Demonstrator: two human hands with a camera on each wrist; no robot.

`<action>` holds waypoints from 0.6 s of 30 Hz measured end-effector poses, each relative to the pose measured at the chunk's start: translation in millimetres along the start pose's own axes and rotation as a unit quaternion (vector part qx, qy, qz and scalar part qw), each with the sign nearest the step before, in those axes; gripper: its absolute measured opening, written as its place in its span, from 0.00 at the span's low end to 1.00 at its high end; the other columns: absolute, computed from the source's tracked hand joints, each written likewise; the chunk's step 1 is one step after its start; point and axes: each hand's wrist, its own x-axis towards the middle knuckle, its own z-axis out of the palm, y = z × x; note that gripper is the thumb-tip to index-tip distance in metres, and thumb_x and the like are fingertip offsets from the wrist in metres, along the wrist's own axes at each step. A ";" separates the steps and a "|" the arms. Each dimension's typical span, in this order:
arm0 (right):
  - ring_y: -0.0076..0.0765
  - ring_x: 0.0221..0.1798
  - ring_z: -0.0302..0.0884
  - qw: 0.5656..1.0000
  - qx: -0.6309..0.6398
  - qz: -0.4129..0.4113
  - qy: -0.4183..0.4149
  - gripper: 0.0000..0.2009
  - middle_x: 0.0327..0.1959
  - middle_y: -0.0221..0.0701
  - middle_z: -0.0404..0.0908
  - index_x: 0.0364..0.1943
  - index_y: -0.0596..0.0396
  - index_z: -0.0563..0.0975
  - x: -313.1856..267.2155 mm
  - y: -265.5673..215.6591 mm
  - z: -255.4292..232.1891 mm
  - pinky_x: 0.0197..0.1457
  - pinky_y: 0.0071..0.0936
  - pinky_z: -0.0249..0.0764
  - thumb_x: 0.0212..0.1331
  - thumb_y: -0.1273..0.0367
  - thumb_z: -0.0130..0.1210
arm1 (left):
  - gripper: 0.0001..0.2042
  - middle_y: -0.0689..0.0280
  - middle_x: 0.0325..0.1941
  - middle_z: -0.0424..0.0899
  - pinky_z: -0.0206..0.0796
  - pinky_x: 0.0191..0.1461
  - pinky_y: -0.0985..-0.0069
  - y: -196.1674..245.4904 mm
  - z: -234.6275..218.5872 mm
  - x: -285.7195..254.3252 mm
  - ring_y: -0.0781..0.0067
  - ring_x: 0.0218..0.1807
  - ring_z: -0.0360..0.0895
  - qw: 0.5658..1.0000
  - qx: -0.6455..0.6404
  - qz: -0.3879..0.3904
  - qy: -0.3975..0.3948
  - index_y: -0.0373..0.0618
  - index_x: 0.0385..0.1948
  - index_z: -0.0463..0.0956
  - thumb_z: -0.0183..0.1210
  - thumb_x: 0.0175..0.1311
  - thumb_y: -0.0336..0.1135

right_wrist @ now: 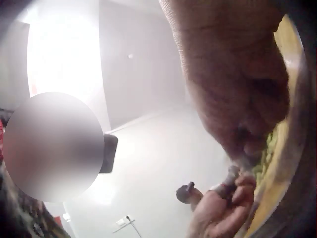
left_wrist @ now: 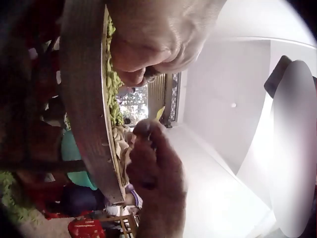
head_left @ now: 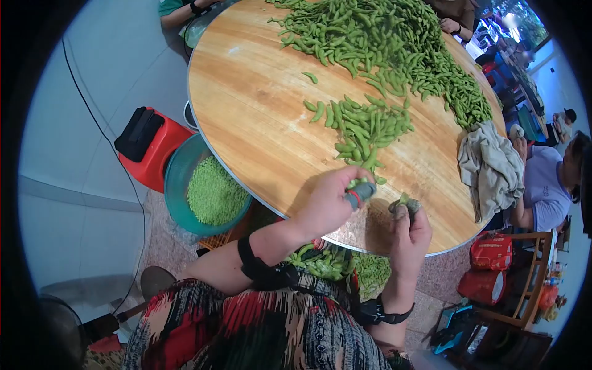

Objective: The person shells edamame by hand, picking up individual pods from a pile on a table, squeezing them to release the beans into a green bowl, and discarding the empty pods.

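Note:
My left hand [head_left: 327,200] is curled over the near edge of the round table, a grey cover and red band on one finger. Between its thumb and fingers it holds green soybeans [head_left: 357,182], partly hidden by the cover. Just to the right, my right hand [head_left: 412,231] pinches a green soybean pod [head_left: 404,198] between a dark-covered thumb and finger. That pod's yellow-green tip [left_wrist: 160,113] sticks up from the right hand in the left wrist view. A small pile of soybean pods [head_left: 364,126] lies directly beyond the left hand. In the right wrist view the fingers are mostly shadowed.
A large heap of pods [head_left: 376,31] covers the far side of the wooden table [head_left: 246,92]. A teal basin [head_left: 176,209] of shelled beans [head_left: 213,191] stands below the left edge, beside a red stool [head_left: 154,151]. A grey cloth [head_left: 490,163] lies at right, near a seated person [head_left: 546,185].

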 end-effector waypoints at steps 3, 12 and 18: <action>0.15 0.23 0.65 0.971 -0.104 0.044 -0.211 0.04 0.19 0.24 0.71 0.32 0.61 0.74 -0.5 -15.6 -28.0 0.27 0.19 0.63 0.57 0.73 0.51 | 0.08 0.74 0.30 0.71 0.58 0.33 0.88 -2.7 -7.8 0.4 0.88 0.30 0.64 0.999 -0.012 0.033 0.015 0.44 0.36 0.72 0.46 0.59 0.20; 0.55 0.28 0.74 0.871 -0.445 -0.179 -0.103 0.07 0.24 0.48 0.76 0.32 0.60 0.74 36.3 -1.1 7.6 0.29 0.40 0.69 0.51 0.71 0.55 | 0.13 0.75 0.33 0.71 0.60 0.37 0.88 0.5 -14.3 -9.5 0.86 0.33 0.66 0.999 0.015 0.018 0.040 0.44 0.40 0.76 0.45 0.59 0.18; 0.31 0.21 0.72 0.970 -0.208 -0.119 -0.030 0.07 0.17 0.36 0.75 0.30 0.62 0.74 24.1 19.6 -9.8 0.26 0.30 0.66 0.54 0.70 0.55 | 0.12 0.74 0.36 0.73 0.59 0.40 0.88 -6.0 -12.9 -15.5 0.87 0.34 0.65 1.000 0.009 0.015 -0.013 0.45 0.43 0.77 0.49 0.60 0.23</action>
